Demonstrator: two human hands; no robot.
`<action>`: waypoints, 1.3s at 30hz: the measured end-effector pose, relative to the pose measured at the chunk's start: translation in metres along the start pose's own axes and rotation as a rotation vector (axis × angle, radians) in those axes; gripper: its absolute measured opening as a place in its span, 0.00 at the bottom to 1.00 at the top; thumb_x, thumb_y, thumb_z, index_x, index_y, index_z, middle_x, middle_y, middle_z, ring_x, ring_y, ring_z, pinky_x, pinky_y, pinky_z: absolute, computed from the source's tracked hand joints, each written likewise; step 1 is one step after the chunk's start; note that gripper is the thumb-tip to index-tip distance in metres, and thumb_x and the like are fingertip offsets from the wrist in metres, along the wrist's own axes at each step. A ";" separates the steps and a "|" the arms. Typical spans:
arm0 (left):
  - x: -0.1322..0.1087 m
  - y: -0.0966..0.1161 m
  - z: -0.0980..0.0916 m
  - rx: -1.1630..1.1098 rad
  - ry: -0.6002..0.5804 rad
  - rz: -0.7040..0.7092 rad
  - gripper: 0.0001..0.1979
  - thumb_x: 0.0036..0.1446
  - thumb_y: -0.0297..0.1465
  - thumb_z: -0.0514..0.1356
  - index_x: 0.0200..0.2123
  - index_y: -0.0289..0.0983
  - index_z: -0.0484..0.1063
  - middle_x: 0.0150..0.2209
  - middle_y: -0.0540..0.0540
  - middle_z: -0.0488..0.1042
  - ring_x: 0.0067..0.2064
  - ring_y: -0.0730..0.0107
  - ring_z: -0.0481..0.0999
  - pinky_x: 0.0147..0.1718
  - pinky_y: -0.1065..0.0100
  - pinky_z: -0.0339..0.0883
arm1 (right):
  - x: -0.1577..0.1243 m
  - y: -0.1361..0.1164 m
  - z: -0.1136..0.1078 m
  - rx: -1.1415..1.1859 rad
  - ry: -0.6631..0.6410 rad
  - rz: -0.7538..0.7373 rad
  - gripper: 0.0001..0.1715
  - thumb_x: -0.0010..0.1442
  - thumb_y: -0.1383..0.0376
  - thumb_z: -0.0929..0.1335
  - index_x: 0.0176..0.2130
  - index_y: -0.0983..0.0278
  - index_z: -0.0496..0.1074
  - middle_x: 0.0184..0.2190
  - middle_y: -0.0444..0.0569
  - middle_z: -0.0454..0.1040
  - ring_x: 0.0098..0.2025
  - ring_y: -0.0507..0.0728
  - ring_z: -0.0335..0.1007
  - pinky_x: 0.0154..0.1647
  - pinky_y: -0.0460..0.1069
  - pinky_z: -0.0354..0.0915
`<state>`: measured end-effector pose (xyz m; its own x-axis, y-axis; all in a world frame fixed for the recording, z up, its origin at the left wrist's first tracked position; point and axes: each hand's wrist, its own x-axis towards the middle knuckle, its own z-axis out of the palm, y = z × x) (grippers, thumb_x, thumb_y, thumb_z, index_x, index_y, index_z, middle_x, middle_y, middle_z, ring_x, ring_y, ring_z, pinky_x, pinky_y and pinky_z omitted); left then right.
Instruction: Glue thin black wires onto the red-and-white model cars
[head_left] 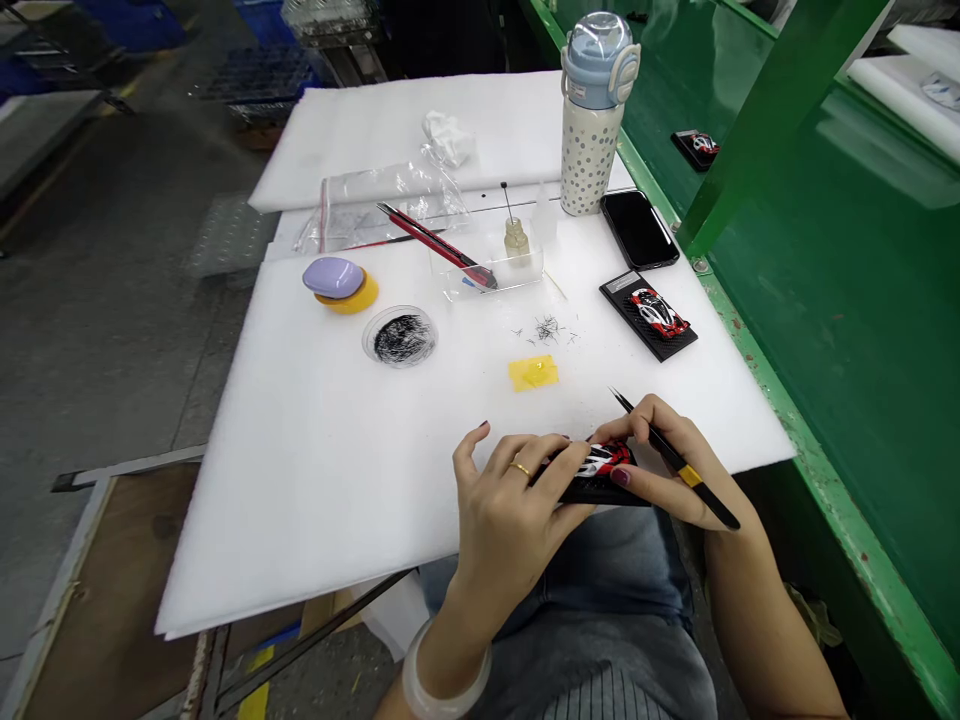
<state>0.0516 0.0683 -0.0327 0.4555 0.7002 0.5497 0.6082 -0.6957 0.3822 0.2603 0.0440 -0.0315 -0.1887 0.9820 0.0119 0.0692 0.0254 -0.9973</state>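
Fingers of my left hand (510, 490) curl tight over the model car plaque (600, 468), pinning it at the near edge of the white foam sheet (315, 470), just above my lap. My right hand (667, 470) steadies its right end and pinches black tweezers (677, 462); whether the tips carry anything, I can't tell. Mid-job, I'd judge: a second plaque (651, 314) lies far right, and loose black pins (547, 328) wait beyond the yellow slip (533, 373).

Factory assembly bench: green conveyor frame (817, 300), foam work sheet (337, 450), stacked crates (259, 70).
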 end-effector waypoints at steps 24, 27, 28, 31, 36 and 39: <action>0.008 -0.011 -0.014 -0.212 -0.206 -0.030 0.24 0.51 0.34 0.76 0.49 0.43 0.72 0.43 0.51 0.78 0.44 0.61 0.77 0.57 0.52 0.56 | -0.002 0.001 -0.001 0.001 -0.005 0.033 0.17 0.66 0.61 0.72 0.38 0.58 0.58 0.45 0.49 0.79 0.42 0.55 0.74 0.45 0.51 0.71; 0.008 -0.011 -0.014 -0.226 -0.207 -0.032 0.23 0.51 0.33 0.76 0.49 0.42 0.72 0.43 0.51 0.77 0.44 0.61 0.77 0.56 0.53 0.57 | -0.002 0.002 -0.002 0.000 -0.010 0.026 0.17 0.65 0.62 0.72 0.38 0.58 0.58 0.45 0.49 0.79 0.43 0.55 0.74 0.46 0.51 0.71; 0.007 -0.011 -0.013 -0.225 -0.204 -0.030 0.23 0.52 0.33 0.75 0.49 0.42 0.72 0.43 0.51 0.77 0.44 0.61 0.77 0.56 0.53 0.57 | -0.002 0.002 -0.002 -0.002 -0.010 0.024 0.17 0.65 0.62 0.72 0.38 0.58 0.58 0.45 0.48 0.79 0.43 0.55 0.74 0.46 0.51 0.71; 0.006 -0.012 -0.013 -0.217 -0.198 -0.026 0.22 0.53 0.34 0.74 0.49 0.42 0.73 0.43 0.51 0.77 0.44 0.60 0.77 0.57 0.53 0.56 | -0.002 0.003 -0.003 -0.001 -0.013 0.022 0.16 0.66 0.62 0.72 0.38 0.57 0.58 0.45 0.48 0.79 0.44 0.56 0.74 0.46 0.51 0.71; 0.003 -0.013 -0.013 -0.213 -0.200 -0.022 0.21 0.56 0.35 0.73 0.51 0.43 0.72 0.45 0.51 0.78 0.46 0.61 0.77 0.58 0.53 0.54 | -0.002 0.003 -0.002 -0.001 -0.016 0.018 0.16 0.66 0.62 0.72 0.38 0.58 0.58 0.45 0.49 0.79 0.45 0.57 0.74 0.46 0.52 0.71; 0.004 -0.013 -0.014 -0.215 -0.202 -0.018 0.20 0.58 0.38 0.71 0.51 0.43 0.72 0.45 0.51 0.78 0.46 0.61 0.78 0.59 0.53 0.55 | -0.002 0.003 -0.002 -0.006 -0.013 0.012 0.16 0.66 0.62 0.71 0.38 0.58 0.59 0.45 0.49 0.79 0.44 0.56 0.74 0.45 0.51 0.71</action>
<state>0.0362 0.0780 -0.0257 0.5788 0.7157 0.3909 0.4753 -0.6855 0.5515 0.2632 0.0420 -0.0348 -0.2002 0.9798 -0.0008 0.0769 0.0149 -0.9969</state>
